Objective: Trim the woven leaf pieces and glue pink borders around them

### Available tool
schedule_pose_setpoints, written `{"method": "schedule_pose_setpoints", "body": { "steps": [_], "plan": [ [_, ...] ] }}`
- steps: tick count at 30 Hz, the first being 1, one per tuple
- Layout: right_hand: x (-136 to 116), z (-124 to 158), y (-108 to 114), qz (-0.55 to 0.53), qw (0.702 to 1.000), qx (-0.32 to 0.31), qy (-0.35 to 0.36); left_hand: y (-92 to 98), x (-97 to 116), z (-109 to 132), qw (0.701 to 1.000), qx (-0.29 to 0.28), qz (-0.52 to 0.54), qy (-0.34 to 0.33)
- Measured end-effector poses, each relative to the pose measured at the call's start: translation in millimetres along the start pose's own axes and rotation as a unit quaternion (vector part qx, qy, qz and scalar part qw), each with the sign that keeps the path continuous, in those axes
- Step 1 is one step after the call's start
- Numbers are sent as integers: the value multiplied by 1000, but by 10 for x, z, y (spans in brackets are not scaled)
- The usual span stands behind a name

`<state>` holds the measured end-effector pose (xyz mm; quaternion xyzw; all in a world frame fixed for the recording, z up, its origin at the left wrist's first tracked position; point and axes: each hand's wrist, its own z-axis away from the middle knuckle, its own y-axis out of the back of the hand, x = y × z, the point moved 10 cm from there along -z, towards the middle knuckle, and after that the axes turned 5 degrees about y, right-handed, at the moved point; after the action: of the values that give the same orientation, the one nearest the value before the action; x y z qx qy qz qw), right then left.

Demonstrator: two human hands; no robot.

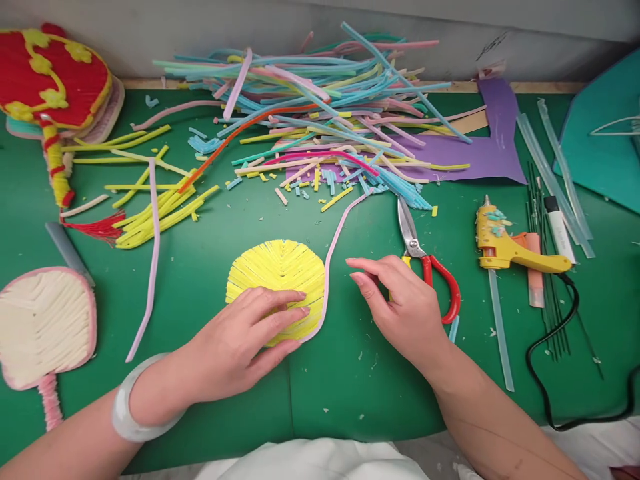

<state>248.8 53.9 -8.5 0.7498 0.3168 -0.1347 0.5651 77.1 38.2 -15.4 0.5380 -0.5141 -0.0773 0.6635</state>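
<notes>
My left hand [245,337] lies flat, fingers stretched out, pressing on the lower part of a round yellow woven fan piece [277,270] on the green table. A pale pink strip [334,243] runs along the fan's right edge and curves up toward the pile. My right hand [400,303] rests on the table just right of that strip, fingers loosely extended and holding nothing. Red-handled scissors [425,260] lie partly under and behind my right hand.
A heap of coloured strips [320,113] fills the back. Yellow strips [150,207] lie at the left. A yellow glue gun [505,243] with black cord, glue sticks [555,173], purple sheet [495,147], red-and-yellow fan [50,80], white-and-pink fan [43,327].
</notes>
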Motion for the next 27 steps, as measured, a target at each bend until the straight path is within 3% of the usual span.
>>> {"method": "schedule_pose_setpoints", "body": {
  "steps": [6, 10, 13, 15, 20, 23, 27],
  "plan": [
    [32, 12, 124, 15, 998, 55, -6, 407, -117, 17, 984, 174, 21, 36],
    [71, 16, 206, 21, 995, 100, 4, 469, -193, 32, 975, 214, -4, 55],
    [-29, 31, 242, 16, 990, 128, 52, 455, -193, 31, 975, 219, -11, 38],
    [-205, 54, 170, -2, 989, 102, 108, 417, -184, 17, 978, 208, -22, 28],
    [-730, 236, -248, -38, 969, -50, 240, 337, -168, -2, 979, 193, -62, 11],
    [-841, 334, -468, -14, 958, -111, 265, 271, -170, -12, 983, 170, -69, 2],
    [-854, 378, -601, 27, 949, -139, 283, 157, -216, -36, 993, 110, -46, 23]
  ]
}}
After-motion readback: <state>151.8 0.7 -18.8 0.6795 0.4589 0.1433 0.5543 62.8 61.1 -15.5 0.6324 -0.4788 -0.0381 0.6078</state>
